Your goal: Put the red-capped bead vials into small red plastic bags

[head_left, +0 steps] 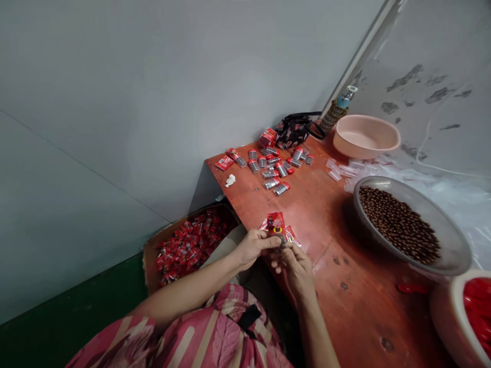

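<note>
Grey walls meet in a corner behind a reddish-brown tabletop (345, 245), seen from the head camera. At the near edge, both hands work together on a small red packet (275, 223), held upright just above the wood. The left hand (253, 247) pinches its lower part with fingers closed on it, and the right hand (293, 263) has its fingers pressed together at the same spot (whether they also grip something small there I cannot tell). Filled tubes with red caps (274, 166) lie grouped at 12 o'clock. A metal bowl of brown balls (402, 225) waits at 2 o'clock within easy reach, probably as supply. A box of red packets (187, 245) sits low at 9 o'clock, beside the knee.
</note>
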